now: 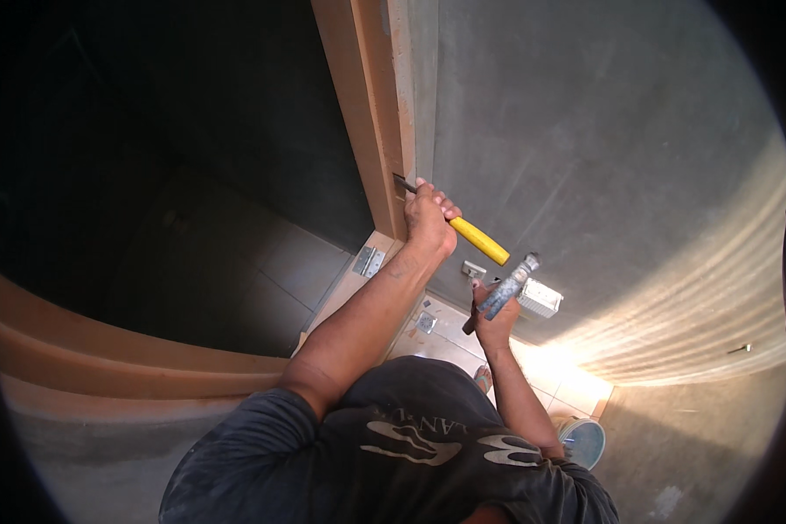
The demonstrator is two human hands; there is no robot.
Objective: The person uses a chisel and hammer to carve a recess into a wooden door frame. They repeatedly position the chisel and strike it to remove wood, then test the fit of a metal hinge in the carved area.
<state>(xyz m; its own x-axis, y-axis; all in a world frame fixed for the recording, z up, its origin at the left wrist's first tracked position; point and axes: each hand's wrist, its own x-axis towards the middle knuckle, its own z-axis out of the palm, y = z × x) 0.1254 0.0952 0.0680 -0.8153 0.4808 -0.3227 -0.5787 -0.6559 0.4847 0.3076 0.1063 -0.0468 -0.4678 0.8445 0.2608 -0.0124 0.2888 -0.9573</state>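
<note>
My left hand (pixel 428 217) is closed round a chisel with a yellow handle (pixel 480 241). The chisel's dark blade (pixel 403 182) points at a small dark patch on the edge of the wooden door frame (pixel 374 113); whether the tip touches the wood I cannot make out. Lower and to the right, my right hand (pixel 495 325) grips a hammer. The worn grey hammer head (pixel 511 286) is raised just short of the chisel's butt end, with a gap between them. A metal hinge (pixel 368 261) lies below my left wrist, near the foot of the frame.
A smooth grey wall (pixel 585 131) rises on the right, with a white ribbed box (pixel 540 299) and a small pale fitting (pixel 473 270) near my right hand. Light floor tiles hold a square drain cover (pixel 426 322). A bucket (pixel 585 444) stands by my right forearm. Left of the frame is a dark room.
</note>
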